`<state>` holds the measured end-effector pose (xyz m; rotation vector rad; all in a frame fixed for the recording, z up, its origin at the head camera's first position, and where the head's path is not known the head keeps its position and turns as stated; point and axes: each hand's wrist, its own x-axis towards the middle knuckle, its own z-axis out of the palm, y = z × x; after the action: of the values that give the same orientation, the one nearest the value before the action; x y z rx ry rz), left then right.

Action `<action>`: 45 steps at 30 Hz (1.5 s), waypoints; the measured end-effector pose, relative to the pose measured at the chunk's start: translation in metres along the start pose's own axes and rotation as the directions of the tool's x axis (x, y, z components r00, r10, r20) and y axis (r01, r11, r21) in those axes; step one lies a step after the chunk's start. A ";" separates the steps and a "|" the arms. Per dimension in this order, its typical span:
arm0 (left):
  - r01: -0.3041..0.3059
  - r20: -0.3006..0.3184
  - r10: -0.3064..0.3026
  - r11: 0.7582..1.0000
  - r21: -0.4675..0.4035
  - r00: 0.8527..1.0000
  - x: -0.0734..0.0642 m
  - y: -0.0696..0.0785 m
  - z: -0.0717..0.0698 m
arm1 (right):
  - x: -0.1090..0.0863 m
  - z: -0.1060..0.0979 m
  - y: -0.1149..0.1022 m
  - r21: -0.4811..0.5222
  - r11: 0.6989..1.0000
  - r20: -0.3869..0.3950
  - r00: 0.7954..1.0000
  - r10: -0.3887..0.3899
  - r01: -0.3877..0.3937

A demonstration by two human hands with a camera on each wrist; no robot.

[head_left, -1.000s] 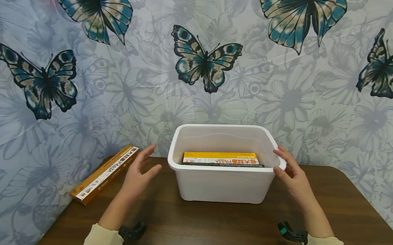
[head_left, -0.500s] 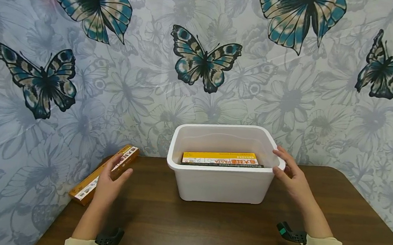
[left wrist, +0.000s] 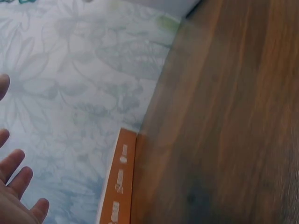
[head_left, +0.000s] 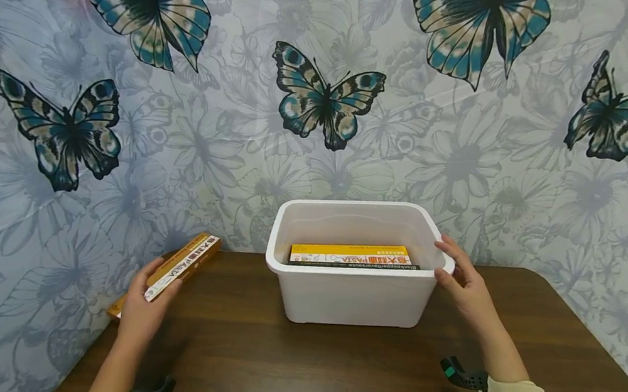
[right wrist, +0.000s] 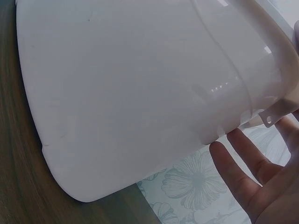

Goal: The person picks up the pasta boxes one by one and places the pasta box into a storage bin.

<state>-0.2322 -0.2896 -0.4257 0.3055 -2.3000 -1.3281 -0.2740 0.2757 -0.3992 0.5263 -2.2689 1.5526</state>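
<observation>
At the left of the table lies a long orange-brown pasta box (head_left: 185, 265) with a white label. My left hand (head_left: 144, 306) is over its near part, thumb on one side and fingers on the other in the head view. In the left wrist view the fingers (left wrist: 10, 164) are spread beside the box, with no contact visible. Right of centre stands a white plastic bin (head_left: 352, 300). My right hand (head_left: 469, 290) holds its right front corner at the rim, fingertips against the wall in the right wrist view. Inside the bin is a yellow-and-white pasta box (head_left: 350, 254).
A dark-edged box (head_left: 364, 265) with "Blackpepper" lettering lies at the front inside the bin. The brown wooden table (head_left: 308, 372) ends against a butterfly-patterned wall covering (head_left: 230, 118). The pasta box outside the bin lies close to the left table edge.
My left hand has moved left and toward me, from beside the bin to over the pasta box on the table. The right hand stays at the bin's corner.
</observation>
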 end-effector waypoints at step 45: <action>0.307 -0.135 -0.312 0.950 -0.058 0.940 0.008 -0.079 -0.025 | 0.000 0.001 0.005 -0.033 0.999 -0.010 1.000 0.005 -0.005</action>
<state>-0.2293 -0.3520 -0.4806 0.7533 -2.1677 -1.4408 -0.2760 0.2763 -0.4035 0.5030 -2.2865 1.5139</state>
